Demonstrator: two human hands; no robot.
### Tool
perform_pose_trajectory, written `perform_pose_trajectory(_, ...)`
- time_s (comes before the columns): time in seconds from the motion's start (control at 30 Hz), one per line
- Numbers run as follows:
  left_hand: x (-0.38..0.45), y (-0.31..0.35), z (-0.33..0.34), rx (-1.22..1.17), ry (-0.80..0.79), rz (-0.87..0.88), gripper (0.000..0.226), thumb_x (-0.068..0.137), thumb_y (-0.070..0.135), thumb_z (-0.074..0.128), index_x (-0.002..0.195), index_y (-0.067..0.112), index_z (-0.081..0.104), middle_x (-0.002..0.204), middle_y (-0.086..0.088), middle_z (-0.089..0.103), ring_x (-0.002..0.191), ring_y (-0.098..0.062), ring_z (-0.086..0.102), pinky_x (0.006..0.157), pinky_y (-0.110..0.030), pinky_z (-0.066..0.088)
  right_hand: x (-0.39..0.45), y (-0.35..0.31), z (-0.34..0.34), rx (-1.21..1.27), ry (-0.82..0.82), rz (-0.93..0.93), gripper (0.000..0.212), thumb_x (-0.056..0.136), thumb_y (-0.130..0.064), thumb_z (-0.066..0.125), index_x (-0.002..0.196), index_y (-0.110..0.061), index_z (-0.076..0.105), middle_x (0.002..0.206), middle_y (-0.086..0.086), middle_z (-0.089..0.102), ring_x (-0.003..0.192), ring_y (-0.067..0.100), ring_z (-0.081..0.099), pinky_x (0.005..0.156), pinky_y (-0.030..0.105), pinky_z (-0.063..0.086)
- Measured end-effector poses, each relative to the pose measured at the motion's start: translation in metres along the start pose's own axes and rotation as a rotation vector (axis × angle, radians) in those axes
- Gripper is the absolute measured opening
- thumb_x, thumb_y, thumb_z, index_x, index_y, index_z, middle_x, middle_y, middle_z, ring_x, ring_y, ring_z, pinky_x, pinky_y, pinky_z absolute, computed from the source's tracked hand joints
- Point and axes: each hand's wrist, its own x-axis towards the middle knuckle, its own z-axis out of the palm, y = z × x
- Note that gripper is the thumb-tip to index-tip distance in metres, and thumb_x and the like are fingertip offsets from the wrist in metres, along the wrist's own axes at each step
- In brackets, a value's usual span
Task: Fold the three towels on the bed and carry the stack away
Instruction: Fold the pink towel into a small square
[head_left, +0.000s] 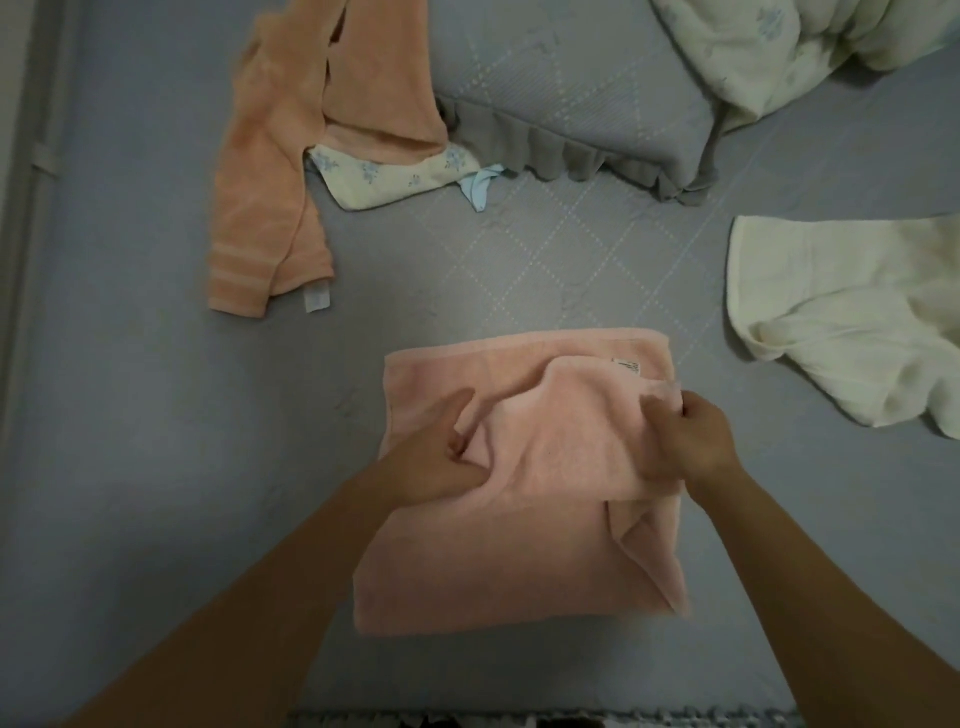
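The grey-blue bed (156, 415) fills your view, with a frilled pillow (597, 93) at twelve o'clock and a bunched quilt (805, 36) at one o'clock. The white towel (841, 317) lies crumpled at three o'clock, well apart from your work. The orange towel (260, 208) sprawls unfolded at ten o'clock, its far end draped over a small flowered cloth (384, 179). Neither looks started.

The pink towel (498, 561) sits flat at six o'clock, right in front of you, partly folded. Your left hand (431, 462) pinches the near flap at its left edge, and your right hand (685, 441) grips the same flap at its right corner. Both are clasping cloth, lifting that layer toward twelve o'clock.

Watch the lower right corner: a layer there has slipped into a slanted tuck. If you carry the flap over as it lies, the crease will likely set crooked and the stack may lean. Pulling harder with one hand could also drag the bottom layer askew.
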Motion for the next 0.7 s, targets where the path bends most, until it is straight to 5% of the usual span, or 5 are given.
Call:
perform_pose_trajectory(0.13, 0.004, 0.000, 0.005, 0.140, -0.038, 0.086, 0.035, 0.074, 0.026, 0.076, 0.104, 0.032, 0.060, 0.092, 0.009, 0.061, 0.085, -0.007, 0.058, 0.077, -0.027, 0.045, -0.001, 0.010, -0.009, 0.006, -0.036, -0.010, 0.028, 0.088, -0.029, 0.059, 0.092, -0.002, 0.067, 0.088, 0.017, 0.068, 0.077, 0.028, 0.061, 0.076, 0.047, 0.052)
perform_pose_trajectory(0.27, 0.007, 0.006, -0.013, 0.119, 0.190, 0.197, 0.032, 0.069, 0.024, 0.074, 0.064, 0.030, 0.043, 0.068, 0.011, 0.042, 0.070, -0.009, 0.043, 0.064, -0.028, 0.031, 0.003, 0.011, -0.012, 0.024, 0.001, -0.068, 0.022, 0.087, -0.018, 0.055, 0.087, 0.002, 0.063, 0.083, 0.018, 0.063, 0.074, 0.026, 0.055, 0.069, 0.045, 0.050)
perform_pose_trajectory(0.43, 0.003, -0.004, -0.061, -0.188, 0.407, 0.142, 0.018, 0.069, 0.024, 0.066, 0.066, 0.030, 0.050, 0.059, 0.018, 0.048, 0.052, 0.006, 0.040, 0.048, -0.012, 0.032, 0.010, 0.004, -0.012, 0.092, 0.081, -0.175, 0.010, 0.086, -0.011, 0.055, 0.087, -0.003, 0.061, 0.075, 0.007, 0.057, 0.068, 0.020, 0.050, 0.063, 0.033, 0.041)
perform_pose_trajectory(0.6, 0.029, -0.021, -0.083, -0.190, 0.546, -0.010, 0.035, 0.080, 0.028, 0.074, 0.109, 0.027, 0.055, 0.089, 0.000, 0.053, 0.074, -0.019, 0.054, 0.066, -0.038, 0.050, 0.031, -0.004, 0.003, 0.020, 0.088, -0.084, 0.030, 0.083, -0.022, 0.062, 0.112, -0.016, 0.063, 0.095, -0.002, 0.065, 0.087, 0.016, 0.059, 0.075, 0.027, 0.042)
perform_pose_trajectory(0.7, 0.044, -0.029, -0.079, -0.035, 0.590, -0.106, 0.035, 0.088, 0.032, 0.065, 0.120, 0.021, 0.056, 0.081, 0.003, 0.055, 0.077, -0.020, 0.057, 0.073, -0.036, 0.048, 0.039, -0.012, 0.011, 0.010, 0.121, -0.070, 0.039, 0.083, -0.030, 0.063, 0.119, -0.014, 0.063, 0.101, -0.002, 0.067, 0.092, 0.013, 0.060, 0.079, 0.024, 0.040)
